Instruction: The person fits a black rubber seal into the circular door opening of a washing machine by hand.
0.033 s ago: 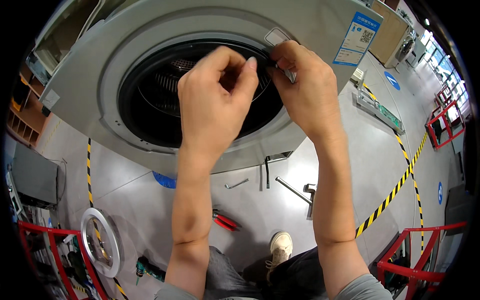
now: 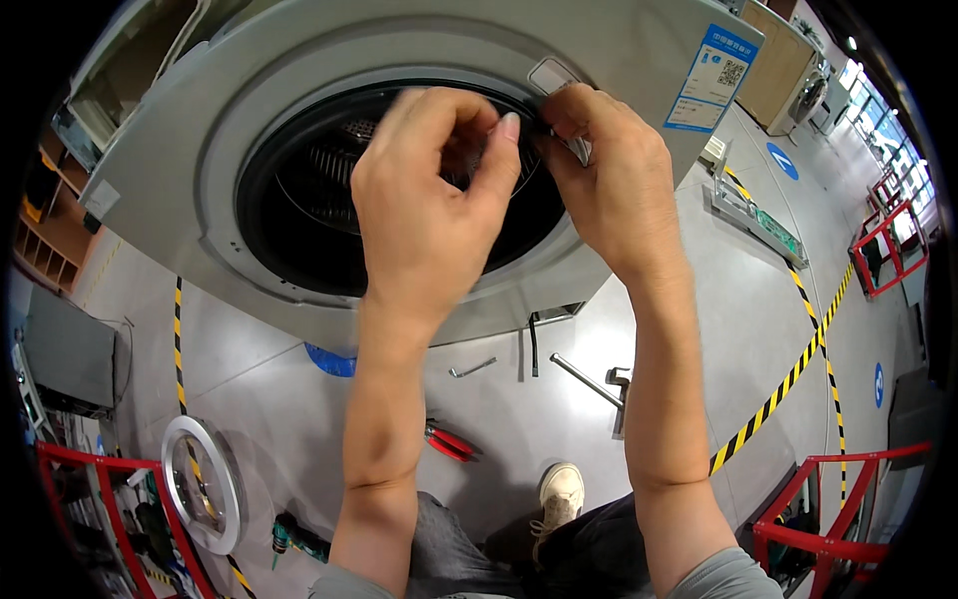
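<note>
A washing machine's grey front panel (image 2: 160, 190) tilts before me, its round opening lined by a black rubber door seal (image 2: 261, 160). Through the opening shows part of the metal drum (image 2: 329, 170). My left hand (image 2: 424, 200) is in front of the seal's upper part, fingers curled toward the thumb; whatever lies between the fingertips is hidden. At the seal's upper right edge, my right hand (image 2: 614, 170) pinches the black rubber between thumb and bent fingers. A small pale part (image 2: 580, 150) shows beside its fingers.
On the floor lie red-handled pliers (image 2: 449, 441), a small bent tool (image 2: 473, 367), a metal bar tool (image 2: 587, 379) and a cordless drill (image 2: 297, 539). A round door ring (image 2: 233, 499) stands at the left, near red frames (image 2: 105, 464). A circuit-board assembly (image 2: 763, 228) lies at the right.
My left hand has shifted slightly up, and its fingers have lifted a little from the thumb. The right hand stays almost where it was.
</note>
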### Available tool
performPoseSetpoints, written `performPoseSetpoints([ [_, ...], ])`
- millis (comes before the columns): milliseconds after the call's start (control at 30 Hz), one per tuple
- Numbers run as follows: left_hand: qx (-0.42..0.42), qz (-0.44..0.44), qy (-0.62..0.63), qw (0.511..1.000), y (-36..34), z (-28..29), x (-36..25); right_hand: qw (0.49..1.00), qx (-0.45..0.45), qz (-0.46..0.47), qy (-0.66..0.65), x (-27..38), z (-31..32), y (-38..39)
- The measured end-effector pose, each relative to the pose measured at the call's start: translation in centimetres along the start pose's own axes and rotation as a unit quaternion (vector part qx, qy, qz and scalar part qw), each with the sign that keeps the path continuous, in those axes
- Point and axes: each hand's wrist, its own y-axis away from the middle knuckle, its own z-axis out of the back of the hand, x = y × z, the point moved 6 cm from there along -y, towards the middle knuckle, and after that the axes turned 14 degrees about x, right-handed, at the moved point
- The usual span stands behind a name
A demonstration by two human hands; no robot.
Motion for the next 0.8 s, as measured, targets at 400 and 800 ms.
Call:
performPoseSetpoints([
  [400,0.050,-0.214,-0.324,0.920,-2.6,0.2,-2.9,0.991,-0.091,-0.064,-0.078,-0.6,-0.3,0.3],
  [800,0.132,-0.235,-0.430,0.862,-4.1,0.6,-4.1,0.994,-0.094,-0.048,-0.013,0.1,0.1,0.2],
])
